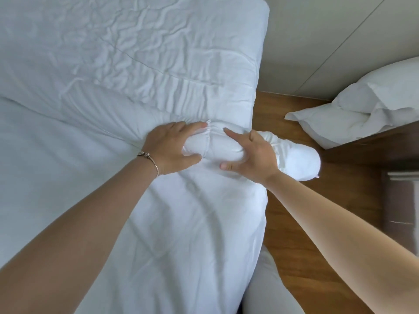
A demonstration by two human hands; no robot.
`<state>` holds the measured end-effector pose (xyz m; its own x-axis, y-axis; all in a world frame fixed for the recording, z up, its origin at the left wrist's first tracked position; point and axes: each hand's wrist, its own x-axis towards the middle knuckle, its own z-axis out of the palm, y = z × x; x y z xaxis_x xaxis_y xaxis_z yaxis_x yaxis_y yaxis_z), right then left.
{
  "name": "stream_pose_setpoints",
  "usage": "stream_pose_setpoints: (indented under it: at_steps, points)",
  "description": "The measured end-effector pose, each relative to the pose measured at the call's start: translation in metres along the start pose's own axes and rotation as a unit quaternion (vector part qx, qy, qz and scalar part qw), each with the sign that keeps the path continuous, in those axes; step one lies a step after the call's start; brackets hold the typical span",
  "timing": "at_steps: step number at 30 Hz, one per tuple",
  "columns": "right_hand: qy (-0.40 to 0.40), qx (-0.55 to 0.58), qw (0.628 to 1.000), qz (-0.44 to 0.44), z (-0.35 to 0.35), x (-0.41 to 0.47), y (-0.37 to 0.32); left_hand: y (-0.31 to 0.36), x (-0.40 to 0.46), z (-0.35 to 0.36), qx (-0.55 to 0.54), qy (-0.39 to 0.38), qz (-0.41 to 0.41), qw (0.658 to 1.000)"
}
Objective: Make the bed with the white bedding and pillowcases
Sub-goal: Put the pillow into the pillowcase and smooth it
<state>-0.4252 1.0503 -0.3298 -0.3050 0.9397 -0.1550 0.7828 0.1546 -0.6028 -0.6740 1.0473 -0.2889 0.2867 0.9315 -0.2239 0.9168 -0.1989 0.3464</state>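
Both hands on a rolled-up bundle of white bedding at the right edge of the bed. Left hand cupped around the roll's inner end, fingers over the top, thumb underneath, a thin bracelet on the wrist. Right hand gripping the same roll just beside it, index finger stretched along the top toward the left hand, thumb tucked below. Between the two hands, a tight gathered pinch of fabric. Beyond the right hand, the roll's outer end bulging past the bed edge, above the wooden floor.

Roll thick, white, smooth at the end, puckered where held. Behind it, a wrinkled white duvet spread across the bed's far half, creased heavily and folded over in a soft ridge running left from the hands. In front, a smoother white sheet with shallow folds fanning out from the grip. To the right, well apart, white pillows piled on a dark wooden surface.
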Motion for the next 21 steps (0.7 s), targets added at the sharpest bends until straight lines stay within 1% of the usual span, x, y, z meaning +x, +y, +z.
stream_pose_setpoints:
  at_steps: [2,4,5,6,7,9,12,13,15,17,19,21]
  points:
    - [-0.027,0.015,0.999,0.020,-0.002,-0.014,-0.006,0.002,-0.012,0.008,-0.032,0.030,-0.002,0.999]
    - [-0.042,0.058,0.994,0.077,-0.010,-0.016,-0.017,0.007,-0.016,0.012,-0.056,0.081,-0.002,0.995]
    - [-0.050,0.083,0.989,0.110,-0.014,-0.012,-0.022,0.010,-0.015,0.011,-0.063,0.088,-0.009,0.994]
    - [-0.059,0.098,0.984,0.138,-0.019,-0.006,-0.025,0.013,-0.011,0.010,-0.062,0.078,-0.025,0.995]
    - [-0.067,0.098,0.981,0.154,-0.024,0.002,-0.027,0.016,-0.008,0.008,-0.053,0.058,-0.047,0.996]
    - [-0.075,0.058,0.982,0.161,-0.032,0.018,-0.032,0.018,0.001,-0.001,-0.031,0.004,-0.090,0.996]
    - [-0.104,-0.065,0.983,0.140,-0.034,0.039,-0.036,0.011,0.019,-0.021,-0.002,-0.106,-0.119,0.987]
    - [-0.126,-0.098,0.978,0.130,-0.034,0.047,-0.034,0.009,0.025,-0.026,0.026,-0.134,-0.114,0.984]
    - [-0.208,-0.118,0.961,0.139,-0.037,0.065,-0.027,0.010,0.040,-0.033,0.110,-0.167,-0.095,0.975]
    - [-0.290,-0.094,0.939,0.160,-0.041,0.080,-0.019,0.013,0.057,-0.041,0.178,-0.193,-0.074,0.962]
    - [-0.335,-0.076,0.926,0.155,-0.041,0.094,-0.013,0.012,0.077,-0.047,0.219,-0.222,-0.037,0.949]
    - [-0.371,-0.059,0.915,0.145,-0.040,0.103,-0.012,0.003,0.093,-0.048,0.229,-0.261,0.004,0.938]
